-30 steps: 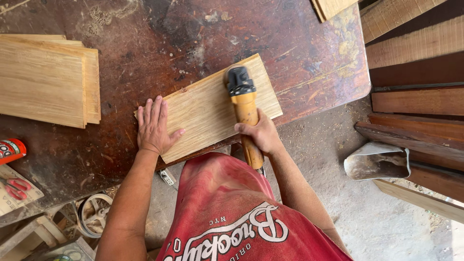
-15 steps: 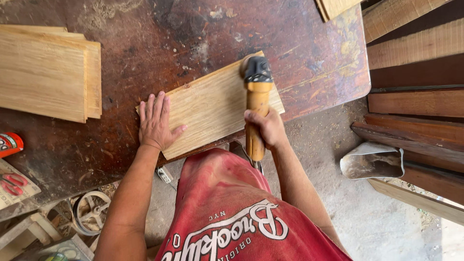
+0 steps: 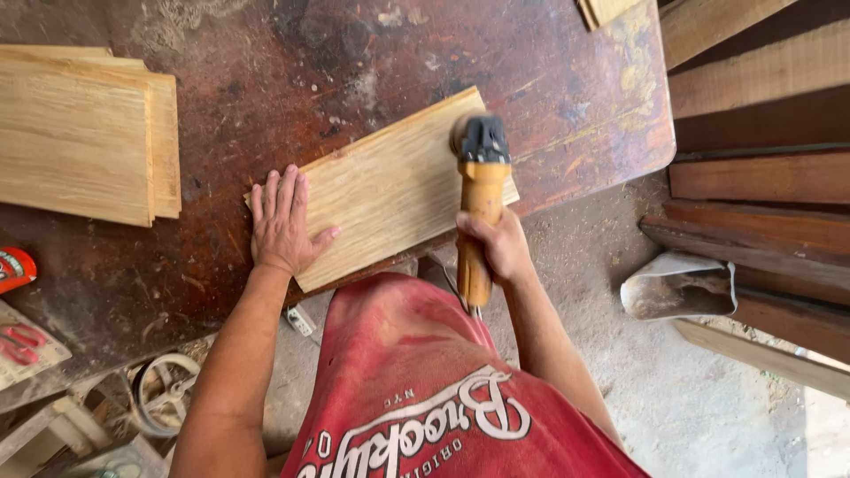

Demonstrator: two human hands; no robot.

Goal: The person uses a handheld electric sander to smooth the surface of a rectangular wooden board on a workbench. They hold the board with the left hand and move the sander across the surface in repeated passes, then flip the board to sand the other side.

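A pale wooden board [image 3: 390, 190] lies at an angle on the dark, stained workbench [image 3: 292, 71]. My left hand [image 3: 282, 221] presses flat on the board's near left end, fingers spread. My right hand [image 3: 496, 243] grips the orange handle of a power sander [image 3: 481, 186]. Its black head rests on the board's far right corner. My red shirt fills the bottom of the view.
A stack of similar pale boards [image 3: 84, 133] sits at the bench's left. Dark planks [image 3: 761, 133] are piled at the right, with a grey scoop-like sheet [image 3: 677, 288] on the dusty floor. A red item [image 3: 13, 265] and clutter lie at lower left.
The sander has slid from the board's middle to its far right corner, my right hand moving with it. My left hand has stayed pressed on the board.
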